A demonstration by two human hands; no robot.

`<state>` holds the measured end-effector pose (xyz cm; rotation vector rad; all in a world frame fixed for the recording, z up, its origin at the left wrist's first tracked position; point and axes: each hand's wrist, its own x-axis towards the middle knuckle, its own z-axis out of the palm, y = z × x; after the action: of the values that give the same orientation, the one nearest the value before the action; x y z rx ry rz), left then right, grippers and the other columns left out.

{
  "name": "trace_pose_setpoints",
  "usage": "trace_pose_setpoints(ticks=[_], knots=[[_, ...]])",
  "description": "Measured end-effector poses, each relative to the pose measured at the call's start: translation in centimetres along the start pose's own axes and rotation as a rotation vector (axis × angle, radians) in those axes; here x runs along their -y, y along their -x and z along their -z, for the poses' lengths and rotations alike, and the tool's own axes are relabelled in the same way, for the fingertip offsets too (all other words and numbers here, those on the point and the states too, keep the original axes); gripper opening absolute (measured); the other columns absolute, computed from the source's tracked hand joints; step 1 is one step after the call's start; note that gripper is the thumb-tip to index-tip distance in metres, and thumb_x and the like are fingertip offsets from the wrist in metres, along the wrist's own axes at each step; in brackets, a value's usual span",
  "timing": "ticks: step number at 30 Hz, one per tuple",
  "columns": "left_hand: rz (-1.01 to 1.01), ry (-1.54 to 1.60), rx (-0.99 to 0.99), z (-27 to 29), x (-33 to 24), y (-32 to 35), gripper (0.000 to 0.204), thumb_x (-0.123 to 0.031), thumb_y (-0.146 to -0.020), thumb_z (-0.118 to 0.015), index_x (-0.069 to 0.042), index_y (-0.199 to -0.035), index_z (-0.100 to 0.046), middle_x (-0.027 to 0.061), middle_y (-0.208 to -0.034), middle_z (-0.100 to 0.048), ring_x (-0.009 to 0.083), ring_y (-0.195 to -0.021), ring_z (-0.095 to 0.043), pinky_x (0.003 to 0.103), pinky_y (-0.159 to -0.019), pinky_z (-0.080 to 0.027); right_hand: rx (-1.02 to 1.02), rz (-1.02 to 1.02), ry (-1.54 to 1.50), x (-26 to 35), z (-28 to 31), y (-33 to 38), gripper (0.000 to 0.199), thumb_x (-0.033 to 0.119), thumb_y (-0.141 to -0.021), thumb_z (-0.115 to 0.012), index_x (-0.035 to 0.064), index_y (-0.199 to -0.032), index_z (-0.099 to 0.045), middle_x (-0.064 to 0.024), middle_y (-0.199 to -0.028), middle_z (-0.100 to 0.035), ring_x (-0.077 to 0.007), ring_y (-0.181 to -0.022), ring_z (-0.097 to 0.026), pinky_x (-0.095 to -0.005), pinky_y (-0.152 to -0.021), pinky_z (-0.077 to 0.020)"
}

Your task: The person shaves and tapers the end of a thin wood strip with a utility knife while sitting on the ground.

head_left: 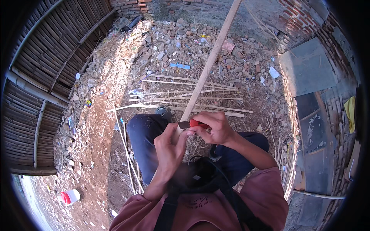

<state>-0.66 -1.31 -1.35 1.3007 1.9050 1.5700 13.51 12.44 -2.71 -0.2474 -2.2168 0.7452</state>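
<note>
My left hand is closed round the near end of a long, pale bamboo strip. The strip slants up and away to the far wall, a little to the right. In my right hand is a red-handled knife, its short, wide dark blade lying across the strip just beyond my left thumb. The fingertips of both hands nearly meet there. On the ground beyond my knees lie several thin split bamboo strips, mostly crosswise, under the long strip.
Rubble and litter cover the ground up to a brick wall. A bamboo slat wall stands at left, with a red-and-white container near it. Grey panels lean at right. More thin strips lie beside my left leg.
</note>
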Motion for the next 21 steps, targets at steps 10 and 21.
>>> trace_pose_setpoints(ticks=[10, 21], knots=[[0.084, 0.004, -0.019, -0.3, 0.0, 0.4, 0.022, -0.016, -0.095, -0.082, -0.001, -0.09, -0.066, -0.0077, -0.061, -0.045, 0.0006, -0.059, -0.035, 0.025, -0.051, -0.024, -0.188, -0.073, 0.07, 0.1, 1.9, -1.6, 0.021, 0.018, -0.092, -0.082, 0.0011, -0.1, -0.073, -0.0087, -0.082, -0.074, -0.0176, -0.064, -0.071, -0.031, -0.055, -0.0543], [0.168, 0.267, 0.147, 0.5, 0.3, 0.1, 0.033, -0.012, -0.089, -0.088, 0.0, -0.11, -0.065, -0.0128, -0.069, -0.045, -0.0014, -0.062, -0.033, 0.02, -0.055, -0.024, 0.14, -0.028, -0.064, -0.5, 1.0, -0.1, 0.025, 0.021, -0.089, -0.083, 0.0028, -0.102, -0.072, -0.009, -0.086, -0.074, -0.0235, -0.067, -0.072, -0.0346, -0.058, -0.0557]])
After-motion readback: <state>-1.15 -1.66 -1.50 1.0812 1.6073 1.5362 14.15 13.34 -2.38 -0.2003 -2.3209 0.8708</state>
